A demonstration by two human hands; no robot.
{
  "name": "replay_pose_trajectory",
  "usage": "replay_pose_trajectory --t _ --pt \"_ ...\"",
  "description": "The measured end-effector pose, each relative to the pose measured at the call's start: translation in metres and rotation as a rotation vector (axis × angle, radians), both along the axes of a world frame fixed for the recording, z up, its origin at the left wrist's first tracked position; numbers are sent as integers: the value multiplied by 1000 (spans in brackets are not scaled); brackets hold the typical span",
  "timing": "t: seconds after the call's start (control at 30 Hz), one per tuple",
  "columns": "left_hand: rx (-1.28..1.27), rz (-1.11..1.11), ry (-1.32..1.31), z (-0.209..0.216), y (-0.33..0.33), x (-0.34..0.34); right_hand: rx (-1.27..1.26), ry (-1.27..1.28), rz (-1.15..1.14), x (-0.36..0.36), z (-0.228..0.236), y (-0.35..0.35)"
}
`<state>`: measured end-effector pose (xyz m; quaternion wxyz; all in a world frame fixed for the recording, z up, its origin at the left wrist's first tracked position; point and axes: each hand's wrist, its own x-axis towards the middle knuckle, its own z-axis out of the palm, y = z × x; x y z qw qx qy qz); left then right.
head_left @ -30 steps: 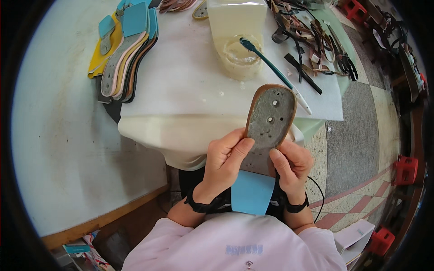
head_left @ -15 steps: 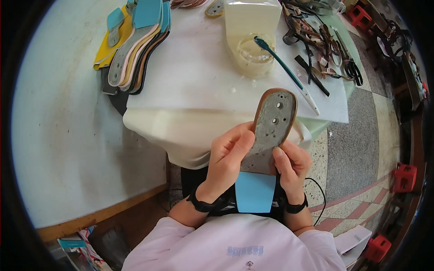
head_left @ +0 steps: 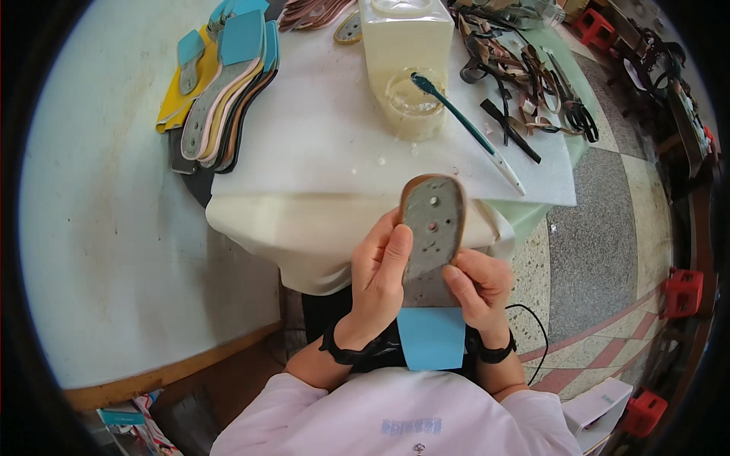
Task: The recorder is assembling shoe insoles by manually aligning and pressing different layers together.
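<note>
Between both hands I hold a sandal insole (head_left: 430, 258) over the table's front edge, its rounded toe end pointing away from me. Its grey underside faces up, with a brown rim and several small holes. A light blue piece (head_left: 431, 338) covers the heel end near my lap. My left hand (head_left: 379, 270) grips the left edge, thumb on top. My right hand (head_left: 482, 289) pinches the right edge farther down. The fingers beneath the insole are hidden.
A stack of blue-heeled insoles (head_left: 220, 99) lies at the far left on yellow material (head_left: 172, 104). A translucent glue container (head_left: 407, 49) stands at the back, a green-and-white toothbrush (head_left: 470, 133) leaning from it. Cut straps (head_left: 525, 91) are heaped at the right; red stools (head_left: 683, 292) stand beyond.
The insole has come toward me and to the left, its toe end now more upright. My right hand's fingers are curled in more tightly. My view has shifted slightly.
</note>
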<state>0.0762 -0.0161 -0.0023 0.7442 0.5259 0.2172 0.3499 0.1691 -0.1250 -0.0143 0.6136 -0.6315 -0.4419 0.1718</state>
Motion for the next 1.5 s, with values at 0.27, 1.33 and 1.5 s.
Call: replay_pose_trajectory --t 0.27,1.33,1.5 --pt "101 -64 61 -10 0 -1 -48 93 -73 -7 -5 -4" --pt "44 -187 32 -21 -4 -9 -185 108 -82 16 24 -6" --pt "156 -171 83 -17 -10 -9 -201 -91 -81 18 25 -8"
